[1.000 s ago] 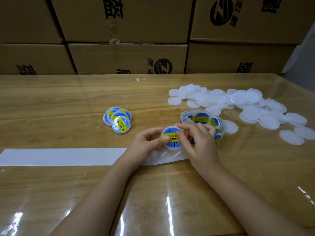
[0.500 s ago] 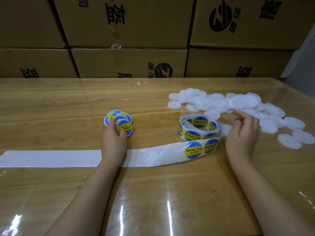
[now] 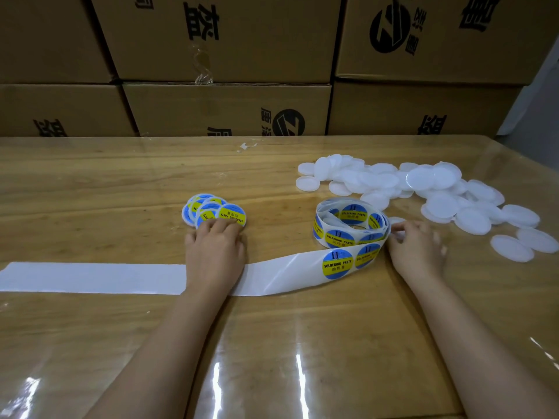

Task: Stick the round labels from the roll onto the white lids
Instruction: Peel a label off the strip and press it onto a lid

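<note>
l hand (image 3: 214, 252) on labelled lids (image 3: 231, 214); r hand (image 3: 419, 249) by roll (image 3: 341, 237) — blurred

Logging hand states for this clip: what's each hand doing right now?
Left hand: open, fingertips resting on the labelled lids.
Right hand: pinching a white lid beside the label roll.

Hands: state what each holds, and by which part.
Left hand only rests on the near edge of the labelled lids. Right hand seems to pinch a white lid by its near rim, beside the roll.
</note>
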